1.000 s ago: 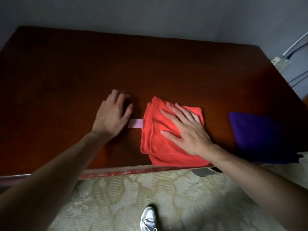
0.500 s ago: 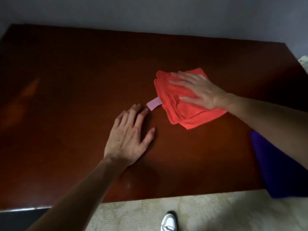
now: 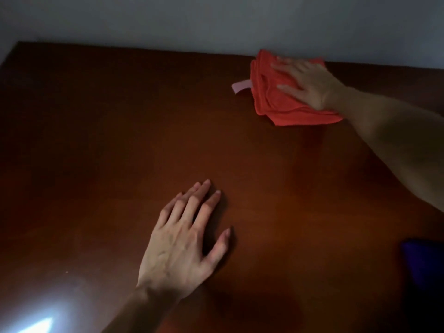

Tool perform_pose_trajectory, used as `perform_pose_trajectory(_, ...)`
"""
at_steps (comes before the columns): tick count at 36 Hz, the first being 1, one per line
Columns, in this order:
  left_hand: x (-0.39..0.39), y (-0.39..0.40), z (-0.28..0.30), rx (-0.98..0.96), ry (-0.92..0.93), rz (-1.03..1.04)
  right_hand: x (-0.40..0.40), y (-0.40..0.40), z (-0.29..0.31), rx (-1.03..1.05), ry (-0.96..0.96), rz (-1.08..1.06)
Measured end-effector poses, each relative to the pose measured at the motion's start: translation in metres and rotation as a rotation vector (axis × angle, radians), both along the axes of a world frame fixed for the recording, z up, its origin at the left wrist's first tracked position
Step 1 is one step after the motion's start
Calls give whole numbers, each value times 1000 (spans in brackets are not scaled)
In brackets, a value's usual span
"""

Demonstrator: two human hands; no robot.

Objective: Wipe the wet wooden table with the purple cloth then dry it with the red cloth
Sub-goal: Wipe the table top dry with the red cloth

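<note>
Since the earlier frame, right hand [image 3: 310, 86] has pushed red cloth [image 3: 283, 105] to the far edge of the dark wooden bench [image 3: 120, 131], palm flat, fingers released; left hand [image 3: 182, 241] spread flat; purple cloth [image 3: 422, 267] at right edge; grey wall [image 3: 168, 20] behind; pink label [image 3: 241, 86], writing unreadable.

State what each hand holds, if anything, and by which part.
Neither hand grips anything. The right hand presses flat on top of the folded red cloth; the left hand lies flat on the bare table.
</note>
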State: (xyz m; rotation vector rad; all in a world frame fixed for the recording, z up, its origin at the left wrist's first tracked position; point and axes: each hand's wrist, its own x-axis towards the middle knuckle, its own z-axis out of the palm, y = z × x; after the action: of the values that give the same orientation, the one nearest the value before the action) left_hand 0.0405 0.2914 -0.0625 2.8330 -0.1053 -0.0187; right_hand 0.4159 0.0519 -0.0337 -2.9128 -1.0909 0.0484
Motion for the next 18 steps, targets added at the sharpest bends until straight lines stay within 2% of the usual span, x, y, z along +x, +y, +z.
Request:
perform_pose_trajectory(5, 0, 0, 1, 6, -8, 6, -20, 1, -5, 146, 35, -409)
perform_pose_trajectory(8, 0, 0, 1, 0, -23, 14, -39, -3, -6, 149, 55, -552)
perform_pose_trajectory(12, -1, -1, 2, -4, -51, 10, -88, -15, -9, 165, 47, -634)
perform_pose_trajectory(18, -2, -1, 1, 0, -58, -7, -198, -34, -18, 163, 21, -645)
